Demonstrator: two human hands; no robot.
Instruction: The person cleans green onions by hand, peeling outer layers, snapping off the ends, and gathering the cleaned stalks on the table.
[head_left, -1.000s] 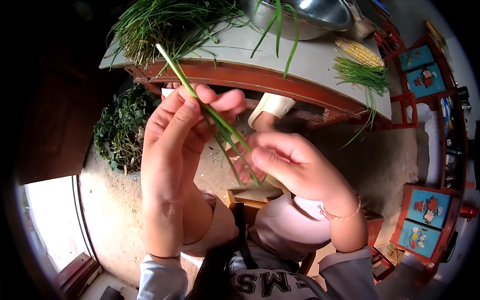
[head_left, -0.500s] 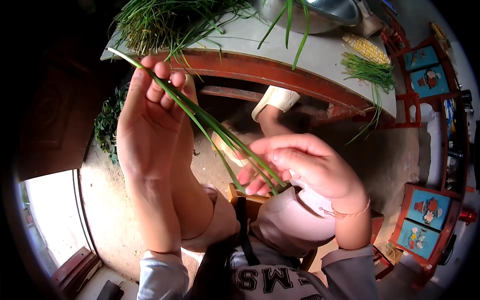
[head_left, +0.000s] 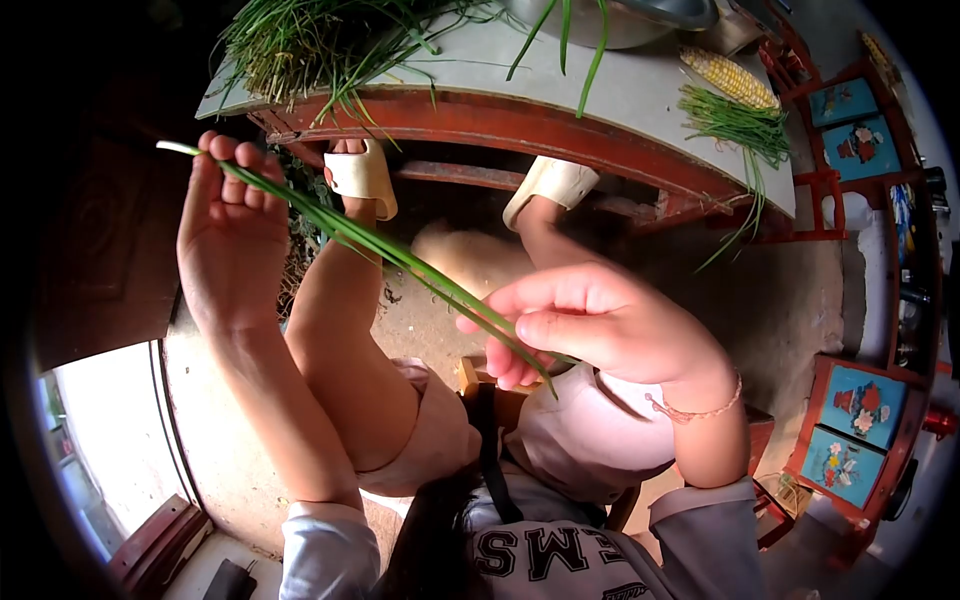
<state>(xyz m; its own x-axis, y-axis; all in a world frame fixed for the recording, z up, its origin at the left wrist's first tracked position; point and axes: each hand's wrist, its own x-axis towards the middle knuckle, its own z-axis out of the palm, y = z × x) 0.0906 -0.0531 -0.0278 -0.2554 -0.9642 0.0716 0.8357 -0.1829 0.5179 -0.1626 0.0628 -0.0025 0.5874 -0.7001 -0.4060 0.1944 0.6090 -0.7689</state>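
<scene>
A green stalk with long leaves (head_left: 385, 245) stretches diagonally between my hands, its white end at the upper left. My left hand (head_left: 235, 215) grips it near that white end, with the fingertips bent over it. My right hand (head_left: 590, 325) is closed round the leaf tips, thumb against the fingers. Beyond them, a large pile of similar greens (head_left: 310, 50) lies on the left of the table (head_left: 480, 75). A smaller bundle of greens (head_left: 735, 125) lies at the table's right end, its leaves hanging over the edge.
A metal bowl (head_left: 640, 22) stands at the table's far side, with leaves draped over its front. A corn cob (head_left: 730, 77) lies beside the small bundle. My feet in pale slippers (head_left: 362, 178) are under the table. A red cabinet with blue panels (head_left: 862, 400) stands at the right.
My left hand has moved left with the white end, away from my right hand. The leaves are now drawn out longer and straighter between them.
</scene>
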